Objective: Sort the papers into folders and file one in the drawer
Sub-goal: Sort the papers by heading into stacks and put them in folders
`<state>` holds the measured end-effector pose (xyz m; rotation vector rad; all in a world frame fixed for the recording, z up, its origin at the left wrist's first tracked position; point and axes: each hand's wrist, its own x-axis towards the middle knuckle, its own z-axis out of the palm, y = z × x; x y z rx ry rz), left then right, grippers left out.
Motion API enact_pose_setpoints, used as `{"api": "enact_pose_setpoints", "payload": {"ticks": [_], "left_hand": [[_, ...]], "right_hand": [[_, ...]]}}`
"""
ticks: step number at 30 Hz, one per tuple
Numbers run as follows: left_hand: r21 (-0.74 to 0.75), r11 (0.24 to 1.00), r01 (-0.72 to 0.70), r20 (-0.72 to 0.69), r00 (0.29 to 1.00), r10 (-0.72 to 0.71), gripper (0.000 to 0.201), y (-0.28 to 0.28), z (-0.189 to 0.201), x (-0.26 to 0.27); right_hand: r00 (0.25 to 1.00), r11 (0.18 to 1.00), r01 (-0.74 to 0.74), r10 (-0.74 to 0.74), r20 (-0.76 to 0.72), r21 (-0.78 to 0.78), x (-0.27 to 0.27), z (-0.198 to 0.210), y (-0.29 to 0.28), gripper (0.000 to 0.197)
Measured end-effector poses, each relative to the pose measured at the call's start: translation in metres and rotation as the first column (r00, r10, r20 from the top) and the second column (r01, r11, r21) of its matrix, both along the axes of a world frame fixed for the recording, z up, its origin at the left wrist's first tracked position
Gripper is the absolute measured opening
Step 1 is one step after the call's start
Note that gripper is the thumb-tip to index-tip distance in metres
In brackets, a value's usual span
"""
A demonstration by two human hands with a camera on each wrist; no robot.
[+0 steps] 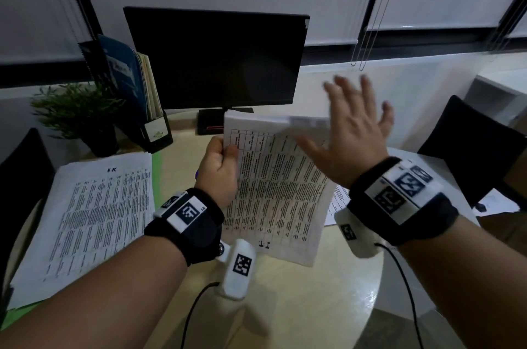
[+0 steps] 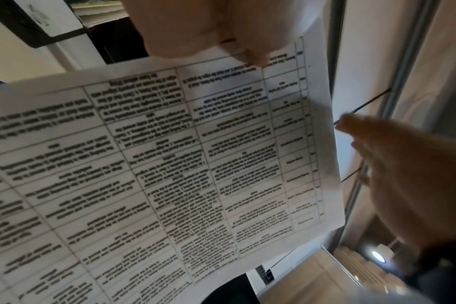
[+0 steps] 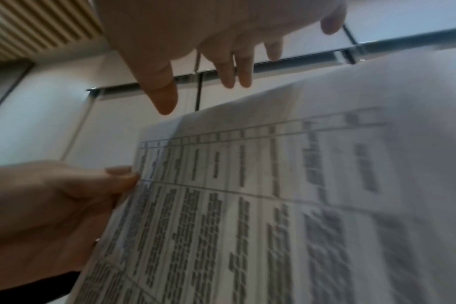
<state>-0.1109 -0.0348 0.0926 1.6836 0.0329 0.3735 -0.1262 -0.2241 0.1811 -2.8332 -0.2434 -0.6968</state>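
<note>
Risk: left hand (image 1: 218, 174) is pinching held papers (image 1: 279, 189) by one edge only, sheets drooping over desk. Right hand (image 1: 352, 137) is hovering spread above them, gripping nothing. Sheets could be slipping, fanning out, mixing into sorted pile (image 1: 94, 214) left of left hand.

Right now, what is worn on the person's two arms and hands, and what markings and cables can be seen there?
Both hands are bare, with no gloves or sleeves. The left wrist band and right wrist band are black, each with white plates bearing black square code markings. A white camera unit with the same kind of marking hangs below each wrist, and a thin black cable runs from each.
</note>
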Motion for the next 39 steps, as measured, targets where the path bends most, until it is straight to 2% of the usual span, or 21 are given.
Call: {"api": "enact_pose_setpoints", "payload": {"ticks": [3,4,7,9,11,14,16,19,21,22,24,26,28,29,30,31,33,35,37,38,39], "left_hand": [[0.0,0.999,0.052,0.049,0.997,-0.052,0.018,-0.009,0.002,0.001],[0.018,0.997,0.073,0.077,0.994,-0.074,0.016,-0.012,0.002,0.002],[0.097,0.992,0.084,0.14,0.985,-0.097,0.009,-0.02,0.003,0.004],[0.188,0.981,0.058,0.202,0.975,-0.096,0.016,-0.021,-0.001,0.005],[0.299,0.951,0.074,0.19,0.972,-0.135,0.019,-0.019,-0.009,0.005],[0.411,0.896,0.168,0.054,0.977,-0.208,0.035,-0.003,-0.035,0.008],[0.477,0.858,0.191,-0.038,0.98,-0.197,0.043,0.013,-0.055,0.012],[0.566,0.8,0.199,-0.213,0.973,-0.091,0.026,0.041,-0.078,0.02],[0.67,0.731,0.128,-0.262,0.962,0.072,0.017,0.051,-0.088,0.027],[0.669,0.739,0.077,-0.28,0.948,0.154,0.02,0.053,-0.09,0.028],[0.628,0.778,0.021,-0.382,0.88,0.284,0.044,0.048,-0.093,0.03],[0.599,0.787,0.146,-0.528,0.811,0.251,0.05,0.036,-0.092,0.031],[0.435,0.823,0.364,-0.669,0.743,0.025,0.041,0.015,-0.086,0.03],[0.266,0.878,0.398,-0.701,0.705,-0.108,0.037,0.002,-0.081,0.027],[0.045,0.929,0.367,-0.697,0.678,-0.234,0.035,-0.01,-0.076,0.024],[-0.176,0.936,0.306,-0.67,0.659,-0.342,0.035,-0.022,-0.073,0.025],[-0.468,0.86,0.201,-0.582,0.662,-0.472,0.053,-0.039,-0.066,0.032],[-0.673,0.736,0.076,-0.504,0.681,-0.531,0.068,-0.047,-0.062,0.042],[-0.785,0.616,-0.062,-0.447,0.745,-0.494,0.056,-0.048,-0.055,0.049],[-0.79,0.603,-0.115,-0.453,0.772,-0.446,0.049,-0.046,-0.054,0.055],[-0.756,0.636,-0.157,-0.486,0.786,-0.383,0.045,-0.044,-0.055,0.06]], "right_hand": [[0.99,0.975,-0.132,0.121,-0.069,-0.178,0.007,0.009,0.019,0.083],[0.987,0.969,-0.149,0.135,-0.085,-0.196,0.009,0.01,0.024,0.073],[0.977,0.963,-0.171,0.138,-0.165,-0.209,0.016,0.015,0.029,0.013],[0.962,0.97,-0.197,0.164,-0.216,-0.142,0.019,0.014,0.024,0.014],[0.958,0.973,-0.219,0.201,-0.204,-0.067,0.02,0.014,0.015,0.013],[0.976,0.982,-0.177,0.184,-0.118,0.065,0.019,0.021,-0.007,0.004],[0.985,0.969,-0.148,0.162,-0.059,0.2,0.021,0.027,-0.027,0.004],[0.995,0.943,-0.084,0.097,-0.022,0.323,0.023,0.026,-0.055,0.005],[0.999,0.913,-0.026,0.034,-0.013,0.408,0.024,0.021,-0.068,0.005],[1.0,0.893,-0.004,0.003,0.002,0.449,0.026,0.018,-0.072,0.006],[0.997,0.845,0.028,-0.064,0.048,0.534,0.028,0.014,-0.076,0.007],[0.985,0.786,0.061,-0.147,0.09,0.615,0.032,0.008,-0.075,0.005],[0.969,0.727,0.085,-0.219,0.114,0.682,0.036,0.003,-0.07,0.003],[0.962,0.7,0.092,-0.246,0.119,0.708,0.038,0.0,-0.067,0.005],[0.956,0.676,0.096,-0.266,0.12,0.73,0.04,-0.003,-0.063,0.006],[0.954,0.652,0.102,-0.279,0.112,0.751,0.042,-0.006,-0.059,0.005],[0.947,0.605,0.134,-0.31,0.077,0.785,0.047,-0.016,-0.048,0.005],[0.937,0.508,0.181,-0.349,0.009,0.842,0.052,-0.031,-0.036,0.006],[0.926,0.387,0.233,-0.369,-0.082,0.892,0.057,-0.048,-0.029,0.003],[0.921,0.341,0.255,-0.369,-0.12,0.905,0.059,-0.056,-0.026,0.002],[0.919,0.302,0.271,-0.362,-0.153,0.914,0.061,-0.064,-0.024,0.001]]}}
